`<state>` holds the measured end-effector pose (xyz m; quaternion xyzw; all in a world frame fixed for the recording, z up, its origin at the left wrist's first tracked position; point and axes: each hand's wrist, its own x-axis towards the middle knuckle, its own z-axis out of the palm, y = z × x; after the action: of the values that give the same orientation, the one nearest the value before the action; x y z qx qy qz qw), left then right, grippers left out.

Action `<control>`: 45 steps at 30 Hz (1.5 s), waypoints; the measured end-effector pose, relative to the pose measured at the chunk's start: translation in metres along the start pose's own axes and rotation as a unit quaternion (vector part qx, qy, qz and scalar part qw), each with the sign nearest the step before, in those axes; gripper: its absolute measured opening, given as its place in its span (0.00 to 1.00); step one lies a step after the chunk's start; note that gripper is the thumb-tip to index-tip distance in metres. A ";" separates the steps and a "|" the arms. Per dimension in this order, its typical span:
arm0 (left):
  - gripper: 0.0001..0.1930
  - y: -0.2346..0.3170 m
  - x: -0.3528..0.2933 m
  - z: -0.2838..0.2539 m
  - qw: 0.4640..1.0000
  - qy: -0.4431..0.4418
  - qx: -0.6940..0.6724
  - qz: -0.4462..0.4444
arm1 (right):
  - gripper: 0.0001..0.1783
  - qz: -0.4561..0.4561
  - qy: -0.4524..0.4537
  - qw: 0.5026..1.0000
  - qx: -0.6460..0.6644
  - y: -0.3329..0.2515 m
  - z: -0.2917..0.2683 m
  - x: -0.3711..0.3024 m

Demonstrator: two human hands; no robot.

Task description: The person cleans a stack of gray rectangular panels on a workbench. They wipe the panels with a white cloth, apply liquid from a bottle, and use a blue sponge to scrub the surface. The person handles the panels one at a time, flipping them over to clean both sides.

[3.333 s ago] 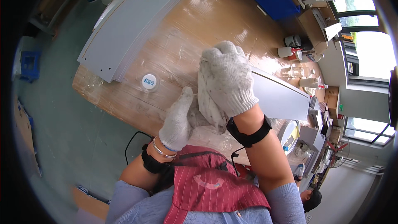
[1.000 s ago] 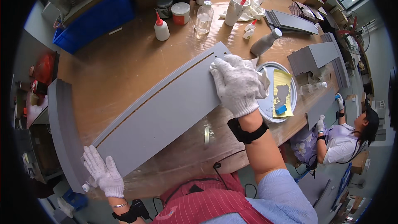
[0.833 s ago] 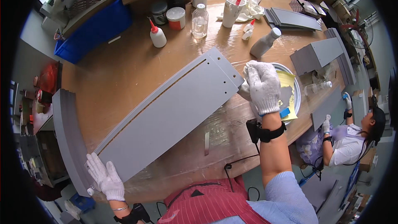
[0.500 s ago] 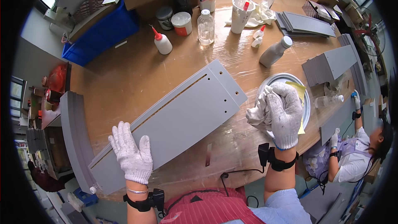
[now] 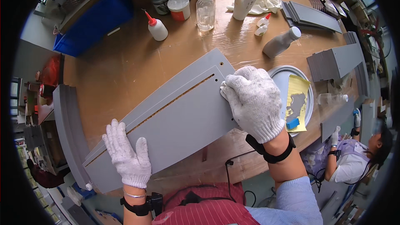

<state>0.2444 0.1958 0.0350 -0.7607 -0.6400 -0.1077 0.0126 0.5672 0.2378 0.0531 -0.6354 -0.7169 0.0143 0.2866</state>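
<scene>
White knitted gloves are worn on both hands, and a long grey panel (image 5: 179,133) is laid slantwise beneath them. Its near left part is covered by the left hand (image 5: 128,156), which is held flat with fingers spread and the thumb set apart. Its far right end is partly hidden by the right hand (image 5: 255,102), whose fingers are bent down against the surface; whether anything is pinched under them cannot be told. Between the hands, the panel is crossed lengthwise by a narrow brown groove (image 5: 175,101). Just right of the right hand, a round pale lid (image 5: 280,82) is seen, on which a yellow sheet (image 5: 296,89) and a blue block (image 5: 292,123) are placed. Beyond that hand, a grey bottle (image 5: 280,45) is tilted in view. Left of the left hand, curved grey boards (image 5: 68,129) are stacked. Beyond both hands, a red-tipped white bottle (image 5: 158,31) is stood on the table (image 5: 112,85).
</scene>
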 end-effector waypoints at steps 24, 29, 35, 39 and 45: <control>0.30 -0.005 -0.004 0.006 0.999 0.023 0.030 -0.007 | 0.07 0.106 -0.164 0.980 -0.024 -0.005 -0.030 -0.134; 0.29 -0.005 0.001 0.012 0.999 0.023 0.046 0.000 | 0.13 0.204 -0.118 0.967 0.096 -0.016 -0.016 -0.189; 0.28 -0.021 -0.003 0.019 0.997 0.017 0.080 -0.011 | 0.18 0.232 -0.034 0.967 0.101 0.015 -0.014 -0.219; 0.27 -0.022 -0.003 0.019 0.997 0.006 0.073 -0.018 | 0.17 0.306 0.064 0.946 -0.086 0.085 -0.031 -0.244; 0.26 -0.018 0.002 0.015 0.998 -0.008 0.058 -0.022 | 0.27 0.304 -0.007 0.924 -0.232 0.132 -0.044 -0.239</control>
<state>0.2292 0.2031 0.0183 -0.7454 -0.6617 -0.0642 0.0493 0.7122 0.0282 -0.0555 -0.8714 -0.4746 -0.0612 0.1083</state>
